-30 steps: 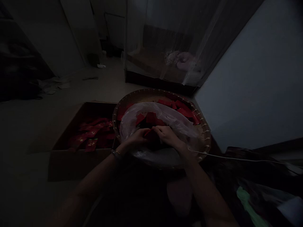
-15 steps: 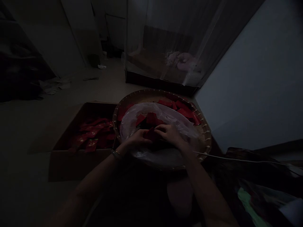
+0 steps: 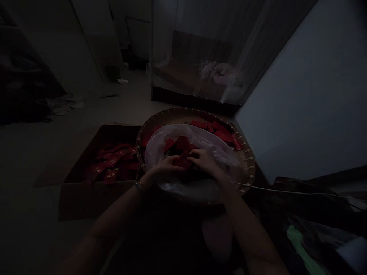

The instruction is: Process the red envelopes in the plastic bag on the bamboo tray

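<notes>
In dim light, my left hand [image 3: 165,167] grips a small red packet [image 3: 182,160] by its left side. At the packet's right edge, my right hand [image 3: 204,160] has its thumb and fingers closed on it. Both hands are over an opened clear plastic bag [image 3: 195,131], which holds more red packets [image 3: 183,143]. The bag rests in a round woven bamboo tray [image 3: 251,168]. Other red packets [image 3: 223,131] lie along the tray's far right side. What is under my hands inside the bag is too dark to make out.
Left of the tray stands an open cardboard box [image 3: 97,196] with several red packets [image 3: 114,160] in it. A thin white cord [image 3: 275,190] runs to the right. Beyond the tray is a netted bed [image 3: 195,89]; a pale wall [image 3: 309,95] rises at right.
The red packet between my hands has turned so that more of its flat face shows. My right fingers lifted and shifted slightly along its edge. Box and tray stay put.
</notes>
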`<state>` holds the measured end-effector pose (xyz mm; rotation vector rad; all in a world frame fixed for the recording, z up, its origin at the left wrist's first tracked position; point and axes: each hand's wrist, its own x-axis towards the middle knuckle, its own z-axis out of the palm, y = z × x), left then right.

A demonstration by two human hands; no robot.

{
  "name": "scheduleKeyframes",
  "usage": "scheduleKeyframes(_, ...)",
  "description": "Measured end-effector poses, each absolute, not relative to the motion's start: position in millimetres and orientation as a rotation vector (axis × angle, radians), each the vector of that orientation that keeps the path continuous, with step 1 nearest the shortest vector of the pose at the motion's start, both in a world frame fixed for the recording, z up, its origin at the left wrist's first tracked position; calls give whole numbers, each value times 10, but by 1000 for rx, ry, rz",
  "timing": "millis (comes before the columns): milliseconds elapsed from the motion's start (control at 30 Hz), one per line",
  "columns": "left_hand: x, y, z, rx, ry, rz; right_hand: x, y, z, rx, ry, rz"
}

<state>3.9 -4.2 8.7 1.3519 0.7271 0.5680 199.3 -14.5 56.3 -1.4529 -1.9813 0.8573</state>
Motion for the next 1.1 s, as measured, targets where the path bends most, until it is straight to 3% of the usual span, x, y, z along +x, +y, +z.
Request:
scheduleKeyframes(167,21,-66,156,1250,706,531,2017,-74,512,-1474,-1795,664)
scheduleKeyframes(367,17,-43,104,1299,718,528,1873,-145,521,-1607,-1948,524)
scheduleKeyframes(833,18,-85,222,1294,786,508,1931,-115,411,-1410,-1602,604)
scheduleKeyframes(1100,1,-119,229,1269,754,493,1893,-85,290,-1438,-1696,658)
